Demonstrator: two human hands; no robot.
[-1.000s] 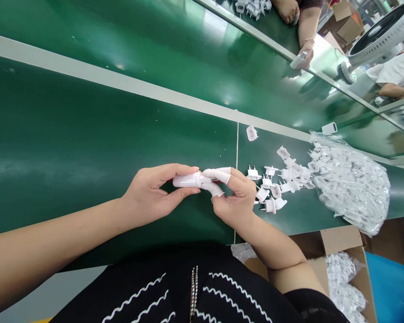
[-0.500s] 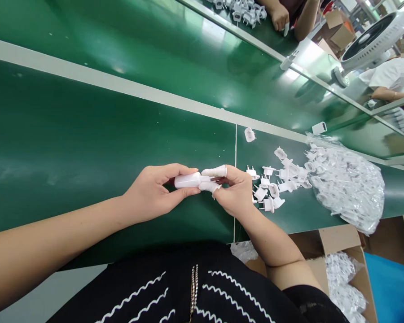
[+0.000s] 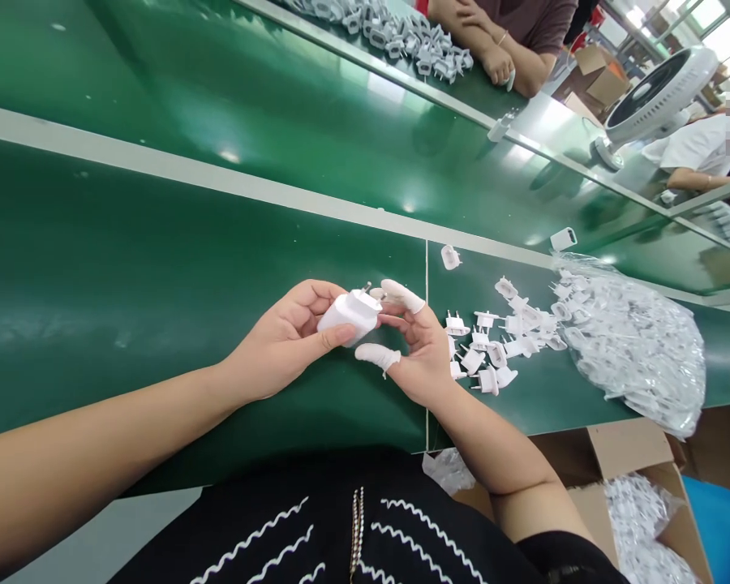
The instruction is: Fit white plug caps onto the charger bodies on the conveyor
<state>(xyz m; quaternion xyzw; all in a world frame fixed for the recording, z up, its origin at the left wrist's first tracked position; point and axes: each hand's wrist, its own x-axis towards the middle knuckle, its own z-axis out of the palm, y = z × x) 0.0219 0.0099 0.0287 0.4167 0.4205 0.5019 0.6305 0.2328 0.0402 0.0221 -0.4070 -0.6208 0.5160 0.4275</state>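
Left hand [image 3: 289,345]: pinching the plug [image 3: 344,324] between thumb and fingers;
Plug: jutting rightward from the left grip, long axis slanting up, prongs foremost; hiding some left fingertips;
Right hand [image 3: 422,357]: nearer the prongs, thumb and forefinger spread; hard to tell if touching;
Loose plugs [image 3: 488,380]: just beyond; partly hidden.

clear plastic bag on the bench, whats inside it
The clear plastic bag holds a heap of what look like white plug pieces. Only the outer ones show, blurred by creases and glare; whatever lies deeper is covered.
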